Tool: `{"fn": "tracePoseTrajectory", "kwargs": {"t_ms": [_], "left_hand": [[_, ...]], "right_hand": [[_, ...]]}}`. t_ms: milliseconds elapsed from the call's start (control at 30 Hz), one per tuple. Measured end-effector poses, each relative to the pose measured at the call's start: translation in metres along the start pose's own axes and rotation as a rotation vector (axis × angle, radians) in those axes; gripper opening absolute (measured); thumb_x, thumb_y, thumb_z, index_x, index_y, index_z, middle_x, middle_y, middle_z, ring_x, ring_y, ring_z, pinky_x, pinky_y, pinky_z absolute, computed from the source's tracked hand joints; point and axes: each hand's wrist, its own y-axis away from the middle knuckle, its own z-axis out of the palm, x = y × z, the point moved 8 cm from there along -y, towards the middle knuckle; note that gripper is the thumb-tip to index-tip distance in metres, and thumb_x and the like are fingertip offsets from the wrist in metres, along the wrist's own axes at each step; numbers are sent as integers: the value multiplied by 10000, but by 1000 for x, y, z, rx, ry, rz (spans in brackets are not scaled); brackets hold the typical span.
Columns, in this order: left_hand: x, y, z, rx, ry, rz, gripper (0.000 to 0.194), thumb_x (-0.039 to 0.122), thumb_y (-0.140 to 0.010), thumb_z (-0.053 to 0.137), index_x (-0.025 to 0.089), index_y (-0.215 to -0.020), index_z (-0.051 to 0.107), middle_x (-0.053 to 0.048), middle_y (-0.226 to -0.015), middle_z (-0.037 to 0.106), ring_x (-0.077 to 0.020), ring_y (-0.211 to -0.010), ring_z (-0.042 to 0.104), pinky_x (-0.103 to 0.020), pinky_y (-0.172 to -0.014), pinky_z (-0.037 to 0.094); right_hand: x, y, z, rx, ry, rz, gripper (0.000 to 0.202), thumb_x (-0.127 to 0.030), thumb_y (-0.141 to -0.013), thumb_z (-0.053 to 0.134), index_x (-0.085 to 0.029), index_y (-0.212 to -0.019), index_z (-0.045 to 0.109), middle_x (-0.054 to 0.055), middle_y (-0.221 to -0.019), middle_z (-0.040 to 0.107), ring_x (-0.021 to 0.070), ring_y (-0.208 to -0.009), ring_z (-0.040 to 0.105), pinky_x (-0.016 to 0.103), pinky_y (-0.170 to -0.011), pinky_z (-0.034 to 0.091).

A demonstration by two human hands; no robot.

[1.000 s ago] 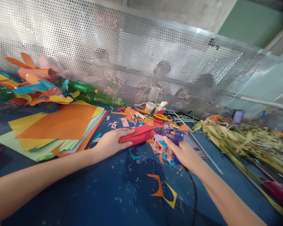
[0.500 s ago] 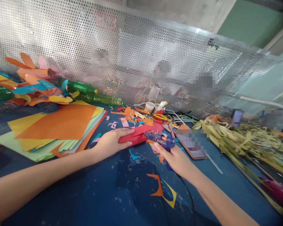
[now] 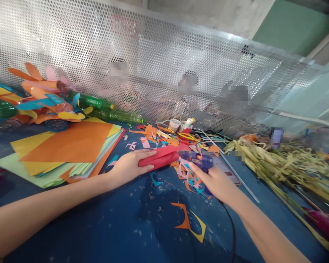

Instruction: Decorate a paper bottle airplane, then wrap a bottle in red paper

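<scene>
My left hand (image 3: 127, 164) pinches the left end of a folded red paper piece (image 3: 161, 156) between thumb and fingers, just above the blue table (image 3: 112, 230). A purple-blue hot glue gun (image 3: 199, 160) is wrapped in my right hand (image 3: 212, 179). Its nozzle points left, close to the right end of the red paper; whether they touch is unclear. A black cord trails down from its grip. Paper scraps (image 3: 184, 171) in pink, orange and blue lie beneath the gun. Behind my right hand, a phone (image 3: 231, 171) lies partly covered.
Coloured paper sheets (image 3: 68, 142) are stacked at left, with bottles decorated with paper petals (image 3: 46, 98) behind. Yellow-handled scissors (image 3: 190, 137) lie among cuttings. Dried husks (image 3: 279, 164) spread over the right side, near a clear glue stick (image 3: 248, 190). A perforated metal screen (image 3: 159, 54) stands behind; people are beyond it.
My right hand has drawn the glue gun to the right, away from the red paper's middle, and now covers more of the phone. My left hand stays put.
</scene>
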Motion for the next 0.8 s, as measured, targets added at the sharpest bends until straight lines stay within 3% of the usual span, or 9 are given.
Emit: {"fn": "tracePoseTrajectory", "kwargs": {"t_ms": [100, 167, 300, 433, 500, 600, 700, 800], "left_hand": [[0, 0, 0, 1, 17, 18, 491, 496, -844, 537, 344, -1309, 493, 52, -1332, 544, -184, -1226, 501, -328, -1043, 382], [0, 0, 0, -2, 25, 23, 482, 490, -846, 537, 338, -1303, 504, 50, -1331, 545, -180, -1223, 504, -321, -1048, 375], [1, 0, -2, -7, 25, 16, 468, 480, -849, 541, 346, -1296, 510, 58, -1328, 547, -180, -1221, 506, -322, -1050, 375], [3, 0, -2, -10, 3, 31, 458, 479, -858, 533, 367, -1301, 499, 62, -1338, 537, -183, -1214, 512, -327, -1034, 394], [6, 0, -1, -19, -16, 64, 452, 477, -867, 524, 374, -1306, 492, 58, -1349, 527, -187, -1220, 507, -333, -1034, 394], [10, 1, 0, -40, -52, 112, 451, 468, -873, 522, 371, -1313, 485, 44, -1369, 508, -194, -1227, 500, -339, -1036, 391], [12, 2, 0, -45, -91, 128, 448, 463, -877, 521, 376, -1315, 480, 26, -1375, 502, -196, -1225, 502, -348, -1032, 396], [15, 4, 1, -47, -138, 153, 439, 459, -883, 515, 392, -1315, 474, 17, -1381, 495, -206, -1222, 503, -374, -1030, 399]], "right_hand": [[10, -1, -16, 10, 149, 16, 495, -582, -876, 345, -199, -930, 654, 77, -823, 694, 256, -805, 654, 347, -710, 501], [20, -2, -15, -19, 295, 24, 484, -565, -879, 356, -187, -989, 637, 115, -943, 685, 287, -916, 641, 385, -777, 490], [46, 0, 10, -95, 612, 90, 359, -448, -867, 479, -121, -925, 617, 186, -977, 638, 324, -969, 615, 416, -804, 477], [55, 4, 36, -208, 660, 22, 306, -431, -825, 567, -131, -872, 601, 153, -931, 622, 310, -915, 621, 410, -764, 493], [54, 4, 34, -203, 647, 3, 347, -478, -808, 578, -138, -872, 603, 143, -922, 620, 323, -922, 614, 440, -775, 495], [39, -3, 16, -22, 564, -40, 351, -418, -819, 583, -142, -1036, 584, 150, -1039, 607, 326, -1005, 594, 472, -846, 489], [11, -9, 9, 169, 373, -267, 482, -316, -855, 552, -210, -1307, 422, 121, -1300, 505, 276, -1232, 468, 455, -1008, 416], [-6, -11, 24, 142, 275, -479, 587, -238, -884, 508, -301, -1419, 275, 45, -1455, 376, 217, -1357, 319, 446, -1100, 318]]}}
